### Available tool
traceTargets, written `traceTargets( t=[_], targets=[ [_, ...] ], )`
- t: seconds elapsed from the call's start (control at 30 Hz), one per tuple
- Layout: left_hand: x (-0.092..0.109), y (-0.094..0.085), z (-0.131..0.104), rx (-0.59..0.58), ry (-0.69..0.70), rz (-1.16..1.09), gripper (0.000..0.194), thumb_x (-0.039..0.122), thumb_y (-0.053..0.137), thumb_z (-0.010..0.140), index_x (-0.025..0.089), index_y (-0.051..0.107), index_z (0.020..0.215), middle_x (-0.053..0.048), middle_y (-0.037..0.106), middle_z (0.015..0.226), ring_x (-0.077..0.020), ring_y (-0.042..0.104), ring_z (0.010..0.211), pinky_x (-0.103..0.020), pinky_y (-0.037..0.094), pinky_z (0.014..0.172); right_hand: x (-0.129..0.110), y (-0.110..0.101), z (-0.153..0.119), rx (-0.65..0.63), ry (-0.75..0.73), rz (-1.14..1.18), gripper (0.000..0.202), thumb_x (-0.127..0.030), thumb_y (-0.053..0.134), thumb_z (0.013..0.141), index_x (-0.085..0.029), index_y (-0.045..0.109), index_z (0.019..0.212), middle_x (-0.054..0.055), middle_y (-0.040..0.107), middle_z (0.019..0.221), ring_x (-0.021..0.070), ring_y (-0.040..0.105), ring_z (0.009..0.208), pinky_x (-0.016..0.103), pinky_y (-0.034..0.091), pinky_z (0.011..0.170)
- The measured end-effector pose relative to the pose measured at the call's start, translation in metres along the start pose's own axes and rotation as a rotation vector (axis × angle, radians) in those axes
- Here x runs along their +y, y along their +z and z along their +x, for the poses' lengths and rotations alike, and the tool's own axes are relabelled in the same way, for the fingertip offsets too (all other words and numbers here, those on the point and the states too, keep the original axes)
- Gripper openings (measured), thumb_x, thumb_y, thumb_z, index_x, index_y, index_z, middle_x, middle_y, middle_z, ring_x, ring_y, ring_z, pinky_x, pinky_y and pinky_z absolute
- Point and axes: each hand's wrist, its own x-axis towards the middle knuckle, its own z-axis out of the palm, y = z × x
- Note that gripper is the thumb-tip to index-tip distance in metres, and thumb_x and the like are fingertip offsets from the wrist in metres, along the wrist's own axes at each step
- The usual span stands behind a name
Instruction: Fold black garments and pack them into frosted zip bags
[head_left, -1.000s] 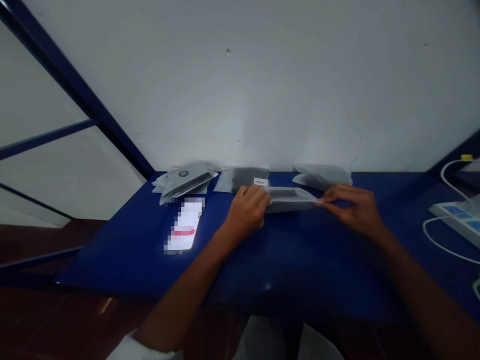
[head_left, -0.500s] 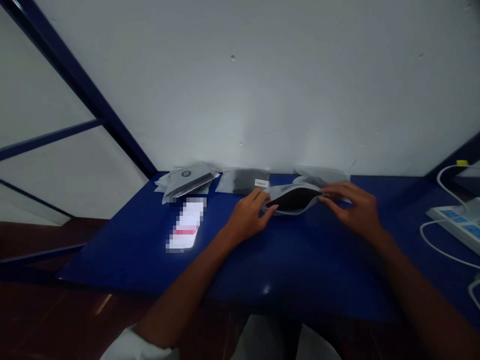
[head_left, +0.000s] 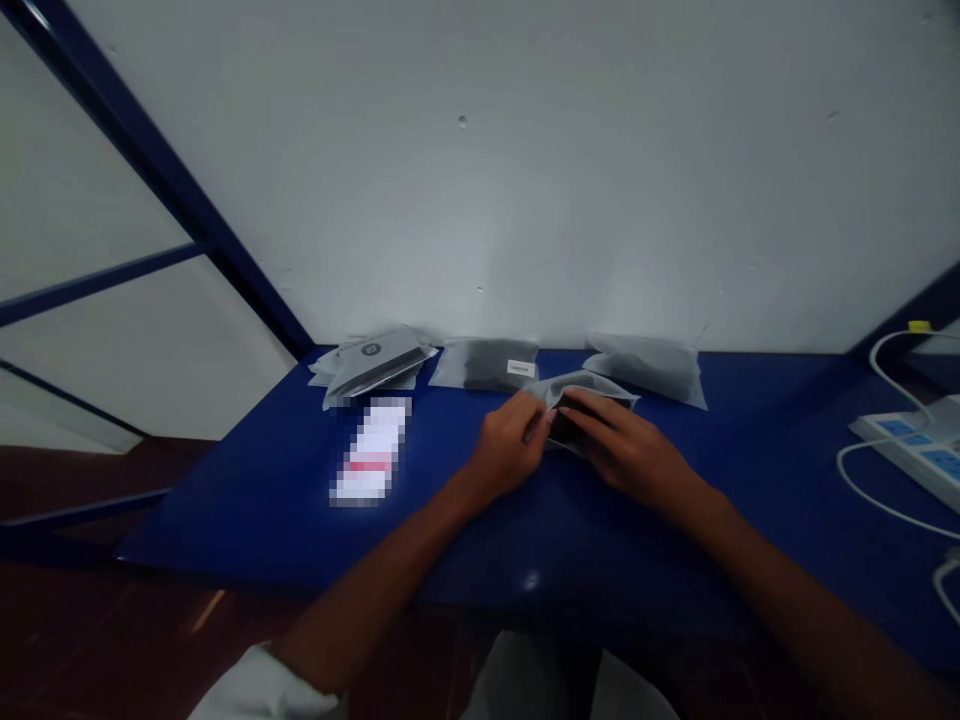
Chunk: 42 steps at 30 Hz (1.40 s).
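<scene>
A translucent plastic bag (head_left: 616, 391) with something dark inside is between my hands over the blue table. My left hand (head_left: 513, 440) is closed on the bag's left end. My right hand (head_left: 619, 440) reaches over the bag from the right, its fingertips near my left fingers at the bag's mouth; what they grip, if anything, is hidden. Behind my left hand lies a bag with a white label (head_left: 489, 365). Another translucent bag (head_left: 651, 368) lies behind on the right.
Several flat bags are piled (head_left: 379, 362) at the back left. In front of them lies a phone (head_left: 373, 448) with a blurred bright screen. A power strip (head_left: 919, 445) with white cables stands at the right. A pale wall rises behind the blue table (head_left: 277, 510).
My right hand has moved left from the bag's right end to its left part, beside my left hand. The bag's mouth is less widely spread, and the back right bag is now uncovered.
</scene>
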Motion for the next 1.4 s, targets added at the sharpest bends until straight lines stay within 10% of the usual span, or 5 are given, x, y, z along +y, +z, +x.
traceTargets(
  t=[0.37, 0.53, 0.77, 0.93, 1.4],
  targets=[
    [0.017, -0.005, 0.000, -0.109, 0.118, -0.225, 0.012, 0.022, 0.048, 0.096, 0.017, 0.059, 0.097, -0.005, 0.065, 0.089, -0.0153, 0.061, 0.082, -0.030, 0.051, 0.076, 0.007, 0.007, -0.006, 0.010, 0.186, -0.002, 0.023, -0.007, 0.059, 0.077, -0.018, 0.066, 0.096, 0.016, 0.054, 0.119, 0.0325, 0.053, 0.110, 0.050, 0.052, 0.085],
    [0.014, -0.020, 0.010, 0.148, 0.179, -0.122, 0.042, 0.030, 0.064, 0.087, 0.020, 0.053, 0.126, -0.011, 0.062, 0.120, -0.0244, 0.056, 0.115, -0.044, 0.046, 0.099, 0.015, -0.003, -0.006, 0.176, 0.511, 0.409, 0.030, -0.015, 0.057, 0.082, -0.024, 0.065, 0.109, 0.008, 0.058, 0.119, 0.0257, 0.057, 0.111, 0.044, 0.050, 0.093],
    [0.006, -0.012, 0.011, 0.233, -0.418, -0.340, 0.052, 0.044, 0.062, 0.088, 0.023, 0.048, 0.134, -0.012, 0.052, 0.138, -0.0262, 0.051, 0.126, -0.043, 0.045, 0.101, 0.006, 0.009, -0.001, 0.219, 0.976, 1.068, 0.034, -0.049, 0.071, 0.074, -0.025, 0.069, 0.097, 0.004, 0.072, 0.097, 0.0260, 0.065, 0.098, 0.043, 0.050, 0.089],
    [0.004, -0.006, 0.009, 0.044, -0.643, -0.446, 0.036, 0.051, 0.049, 0.093, 0.018, 0.065, 0.096, -0.004, 0.067, 0.087, -0.0182, 0.062, 0.084, -0.030, 0.047, 0.075, -0.003, 0.016, 0.004, 0.233, 1.254, 1.257, 0.044, -0.057, 0.078, 0.061, -0.021, 0.069, 0.083, 0.005, 0.073, 0.077, 0.0284, 0.069, 0.086, 0.041, 0.055, 0.074],
    [-0.029, -0.025, 0.019, 0.138, -0.647, -0.290, 0.053, 0.059, 0.043, 0.091, 0.020, 0.035, 0.056, 0.002, 0.033, 0.055, -0.0121, 0.031, 0.054, -0.028, 0.024, 0.052, 0.048, 0.001, -0.014, 0.403, 1.025, 1.022, 0.052, -0.064, 0.043, 0.089, -0.026, 0.060, 0.121, 0.010, 0.072, 0.104, 0.0300, 0.070, 0.097, 0.049, 0.058, 0.081]
  ],
)
